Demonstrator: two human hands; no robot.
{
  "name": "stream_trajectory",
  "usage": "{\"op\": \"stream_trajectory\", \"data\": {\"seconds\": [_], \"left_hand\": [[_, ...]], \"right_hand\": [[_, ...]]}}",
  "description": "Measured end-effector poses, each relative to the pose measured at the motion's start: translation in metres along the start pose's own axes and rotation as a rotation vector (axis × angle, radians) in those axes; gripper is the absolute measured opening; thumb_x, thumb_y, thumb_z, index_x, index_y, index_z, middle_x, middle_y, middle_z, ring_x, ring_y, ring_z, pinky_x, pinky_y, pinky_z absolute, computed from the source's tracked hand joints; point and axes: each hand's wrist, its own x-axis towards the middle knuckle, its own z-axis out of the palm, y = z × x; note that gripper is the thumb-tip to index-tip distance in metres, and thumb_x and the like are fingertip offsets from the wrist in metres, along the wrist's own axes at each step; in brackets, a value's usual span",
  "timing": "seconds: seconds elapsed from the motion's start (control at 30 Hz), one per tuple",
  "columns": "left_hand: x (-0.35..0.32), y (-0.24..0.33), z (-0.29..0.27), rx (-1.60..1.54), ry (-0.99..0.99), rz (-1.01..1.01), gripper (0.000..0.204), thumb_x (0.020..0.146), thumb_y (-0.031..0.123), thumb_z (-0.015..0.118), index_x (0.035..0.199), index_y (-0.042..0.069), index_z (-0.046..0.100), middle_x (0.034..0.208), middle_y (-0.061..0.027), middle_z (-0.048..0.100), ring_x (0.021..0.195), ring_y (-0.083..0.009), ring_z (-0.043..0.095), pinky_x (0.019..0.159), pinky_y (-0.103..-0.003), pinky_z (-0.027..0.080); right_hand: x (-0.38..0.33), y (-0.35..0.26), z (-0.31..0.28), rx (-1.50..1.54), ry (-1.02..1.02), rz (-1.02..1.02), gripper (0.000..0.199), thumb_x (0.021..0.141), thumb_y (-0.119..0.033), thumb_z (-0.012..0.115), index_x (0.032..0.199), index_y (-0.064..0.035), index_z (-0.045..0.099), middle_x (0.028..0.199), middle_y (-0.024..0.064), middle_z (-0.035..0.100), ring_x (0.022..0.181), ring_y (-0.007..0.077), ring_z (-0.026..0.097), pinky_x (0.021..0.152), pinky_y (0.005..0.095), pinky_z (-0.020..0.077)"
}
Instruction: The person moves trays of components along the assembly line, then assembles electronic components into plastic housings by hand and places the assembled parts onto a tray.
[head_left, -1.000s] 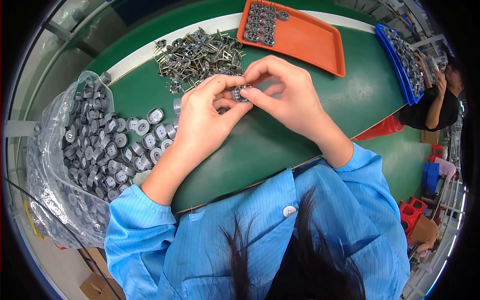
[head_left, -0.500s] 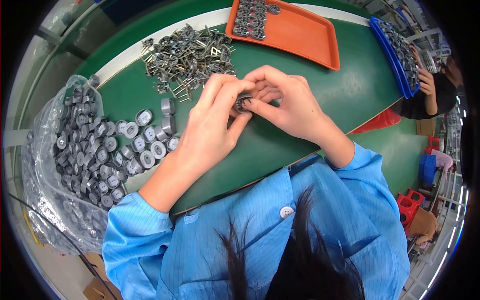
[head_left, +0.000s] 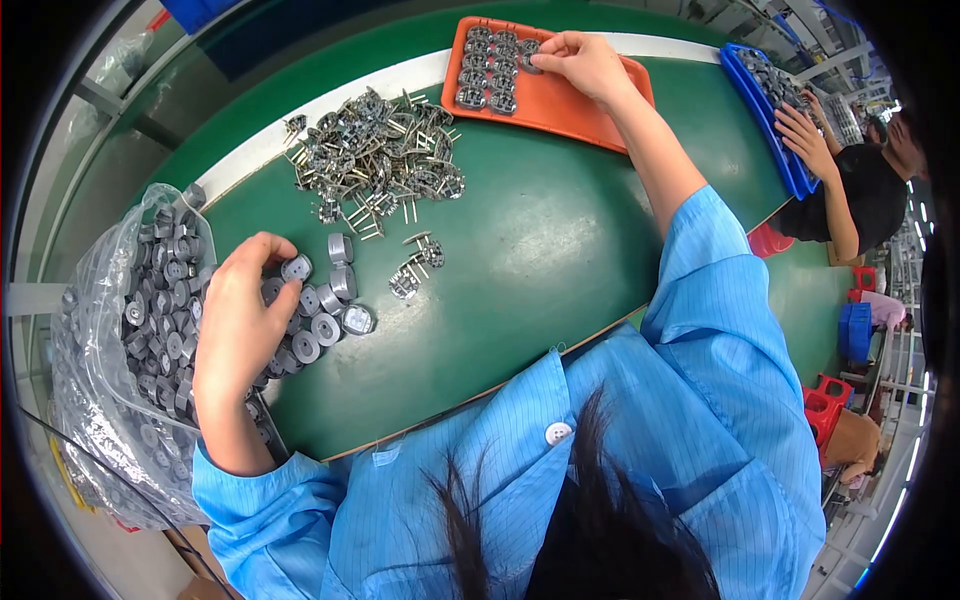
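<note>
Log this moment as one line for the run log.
left hand: on grey round caps | right hand: at orange tray, fingers on part | pin pieces: piled between

Several round grey parts [head_left: 318, 322] are covered by the left hand [head_left: 240, 325]. Whatever is pinched by the right hand [head_left: 585, 62] over the orange tray [head_left: 590, 112] is hidden by its fingers. The plastic bag [head_left: 90, 400] is cut off by the dark rim.

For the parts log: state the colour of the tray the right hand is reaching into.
Orange: the flat tray under the right hand, clearest in the head view.
</note>
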Motion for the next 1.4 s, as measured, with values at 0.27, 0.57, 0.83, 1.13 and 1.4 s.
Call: {"op": "stream_trajectory", "data": {"seconds": [0.27,0.57,0.83,1.13,1.4], "left_hand": [[0.003,0.000,0.008,-0.090,0.069,0.058,0.025,0.073,0.001,0.068,0.097,-0.003,0.060,0.092,-0.0162,0.064,0.085,-0.0310,0.064,0.079,-0.035,0.049],[0.028,0.025,0.023,-0.941,0.215,-0.069,0.025,0.096,0.015,0.051,0.112,-0.004,0.056,0.097,-0.0101,0.063,0.082,-0.0137,0.061,0.072,-0.025,0.048],[0.007,0.047,0.044,-1.260,-0.525,-0.117,0.033,0.094,0.032,0.054,0.101,0.000,0.056,0.081,-0.0139,0.064,0.060,-0.0126,0.057,0.052,-0.022,0.045],[0.010,0.025,0.051,-1.180,-0.550,-0.113,0.024,0.097,0.022,0.048,0.101,-0.001,0.057,0.083,-0.0139,0.065,0.062,-0.0117,0.058,0.055,-0.022,0.045],[0.045,0.070,0.051,-1.410,-0.234,-0.214,0.024,0.097,0.024,0.050,0.105,0.001,0.053,0.094,-0.0115,0.061,0.065,-0.0098,0.053,0.053,-0.020,0.042]], "right_hand": [[0.007,0.007,-0.011,0.015,0.052,-0.047,0.024,0.079,-0.021,0.075,0.093,-0.0034,0.067,0.082,0.0010,0.066,0.077,0.0073,0.060,0.072,0.0223,0.0471],[-0.152,-0.099,0.040,0.207,-0.385,-0.503,0.016,0.081,-0.009,0.068,0.096,-0.0028,0.064,0.087,0.0056,0.063,0.079,0.0137,0.063,0.071,0.0275,0.0511],[-0.173,-0.077,0.052,-0.119,-0.134,-0.661,0.014,0.075,-0.009,0.062,0.088,-0.0048,0.058,0.080,0.0106,0.057,0.078,0.0299,0.061,0.065,0.0396,0.0519],[-0.175,-0.055,0.018,-0.072,-0.183,-0.663,0.028,0.075,-0.009,0.065,0.102,-0.0051,0.061,0.093,0.0075,0.055,0.090,0.0259,0.054,0.070,0.0372,0.0510],[-0.171,-0.067,0.027,-0.046,-0.166,-0.642,0.026,0.075,-0.011,0.065,0.101,-0.0072,0.063,0.093,0.0065,0.055,0.090,0.0248,0.054,0.070,0.0366,0.0511]]}}
